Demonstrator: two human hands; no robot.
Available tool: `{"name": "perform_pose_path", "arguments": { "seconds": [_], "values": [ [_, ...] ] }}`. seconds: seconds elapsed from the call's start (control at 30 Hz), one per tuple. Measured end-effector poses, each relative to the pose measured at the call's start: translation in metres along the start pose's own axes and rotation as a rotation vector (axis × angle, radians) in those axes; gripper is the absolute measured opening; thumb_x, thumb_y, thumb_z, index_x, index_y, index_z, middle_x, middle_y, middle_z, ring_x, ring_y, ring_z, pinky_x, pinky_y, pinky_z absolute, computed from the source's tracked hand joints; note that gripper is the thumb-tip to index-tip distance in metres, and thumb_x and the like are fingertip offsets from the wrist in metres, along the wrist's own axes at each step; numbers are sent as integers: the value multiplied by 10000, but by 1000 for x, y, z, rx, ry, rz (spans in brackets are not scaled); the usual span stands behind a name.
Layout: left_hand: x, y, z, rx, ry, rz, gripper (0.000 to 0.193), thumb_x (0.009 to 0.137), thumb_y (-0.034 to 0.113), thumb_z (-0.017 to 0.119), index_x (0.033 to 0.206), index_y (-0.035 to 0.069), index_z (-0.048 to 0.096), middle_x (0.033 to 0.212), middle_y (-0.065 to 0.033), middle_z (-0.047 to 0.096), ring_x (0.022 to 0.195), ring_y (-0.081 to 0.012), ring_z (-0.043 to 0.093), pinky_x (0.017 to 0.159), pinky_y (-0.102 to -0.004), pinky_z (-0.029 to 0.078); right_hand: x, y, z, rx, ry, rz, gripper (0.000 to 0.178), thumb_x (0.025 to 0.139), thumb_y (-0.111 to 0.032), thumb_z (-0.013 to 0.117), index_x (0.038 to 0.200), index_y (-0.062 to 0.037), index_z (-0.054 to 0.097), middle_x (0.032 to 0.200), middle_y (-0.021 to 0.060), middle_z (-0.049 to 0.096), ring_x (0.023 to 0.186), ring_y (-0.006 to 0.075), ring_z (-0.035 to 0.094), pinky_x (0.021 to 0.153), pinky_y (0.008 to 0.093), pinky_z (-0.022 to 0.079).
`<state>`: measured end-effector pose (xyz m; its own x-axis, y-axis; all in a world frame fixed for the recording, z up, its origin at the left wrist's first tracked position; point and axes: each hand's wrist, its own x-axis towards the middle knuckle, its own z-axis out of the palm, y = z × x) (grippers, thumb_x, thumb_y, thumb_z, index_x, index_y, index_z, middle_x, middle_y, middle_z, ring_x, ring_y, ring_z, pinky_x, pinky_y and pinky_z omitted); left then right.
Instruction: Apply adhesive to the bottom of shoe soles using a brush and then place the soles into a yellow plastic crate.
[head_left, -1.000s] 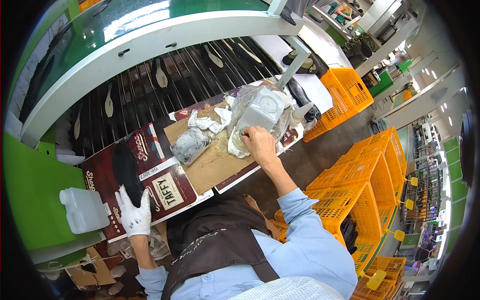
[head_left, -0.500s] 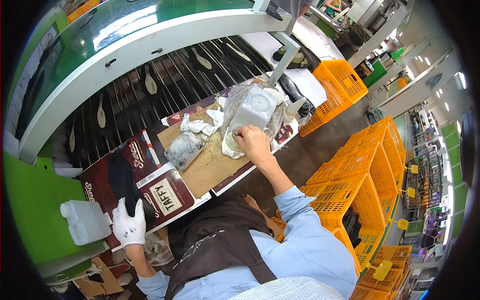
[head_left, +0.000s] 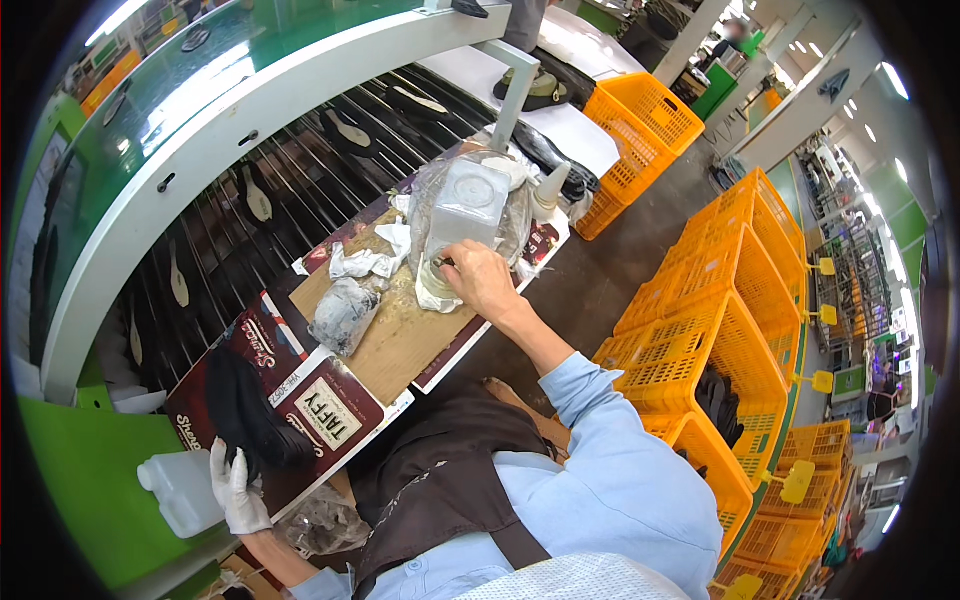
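My left hand (head_left: 240,490), in a white glove, is at the near left end of a stack of black shoe soles (head_left: 248,412). Its fingers are stretched out and apart beside the soles. My bare right hand (head_left: 484,284) reaches over the board to a small round pot (head_left: 436,285) below an upturned clear plastic bottle (head_left: 470,205). Thumb and fingers are pinched together at the pot's mouth; whatever they hold is hidden. Crumpled clear plastic (head_left: 430,190) surrounds the bottle. On the wooden board (head_left: 400,338) lie a smeared grey-white block-like bundle (head_left: 343,315) and crumpled white paper (head_left: 370,258).
Behind the work surface, a roller conveyor (head_left: 300,150) carries black soles with pale centres, under a white frame (head_left: 230,130). A white jug (head_left: 180,493) stands at the left. A nozzle bottle (head_left: 550,190) stands at the board's far end. Orange crates (head_left: 690,340) line the right.
The view has turned slightly. My left hand has drawn back from the top of the black soles to their left side, and the stack's near end is more exposed. My right hand stays at the pot.
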<state>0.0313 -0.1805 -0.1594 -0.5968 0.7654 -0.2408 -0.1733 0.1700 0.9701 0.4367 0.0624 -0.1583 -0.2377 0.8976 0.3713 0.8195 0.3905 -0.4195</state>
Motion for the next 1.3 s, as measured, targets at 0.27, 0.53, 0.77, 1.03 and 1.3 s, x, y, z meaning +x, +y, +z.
{"name": "perform_pose_path", "arguments": {
  "seconds": [0.27,0.53,0.77,1.03,1.3],
  "values": [
    [13,-5,-34,-823,-185,-461,371,898,98,610,1229,-39,512,842,-25,531,567,-61,349,505,-198,282,-10,3,-2,226,83,11,203,784,-32,652,983,-10,623,828,151,592,744,304,626,680,377,510],
    [-17,6,-4,-881,-220,-262,375,959,113,505,1319,31,443,1189,-138,533,654,-137,402,592,-238,371,-19,18,9,334,96,48,216,770,-57,666,983,-40,632,898,135,638,769,276,637,698,355,517],
    [-39,28,56,-471,-238,-69,457,956,128,525,1366,77,331,1189,-202,566,739,-221,598,618,-323,515,-22,34,11,672,120,301,217,828,-35,671,1037,8,633,815,10,617,687,53,549,636,210,474],
    [-55,20,122,-386,-472,-257,359,932,93,534,1248,50,368,1052,-192,605,634,-227,617,487,-296,478,-28,32,25,612,89,220,228,846,-19,666,1068,21,626,823,-20,585,650,32,502,594,187,432],
    [-54,-23,162,-553,-574,-478,333,904,122,626,1174,49,447,986,-90,626,696,-196,658,556,-285,527,-25,40,30,1107,106,429,235,884,-24,645,1113,9,607,883,-4,598,742,47,533,653,178,433]
  ]
}}
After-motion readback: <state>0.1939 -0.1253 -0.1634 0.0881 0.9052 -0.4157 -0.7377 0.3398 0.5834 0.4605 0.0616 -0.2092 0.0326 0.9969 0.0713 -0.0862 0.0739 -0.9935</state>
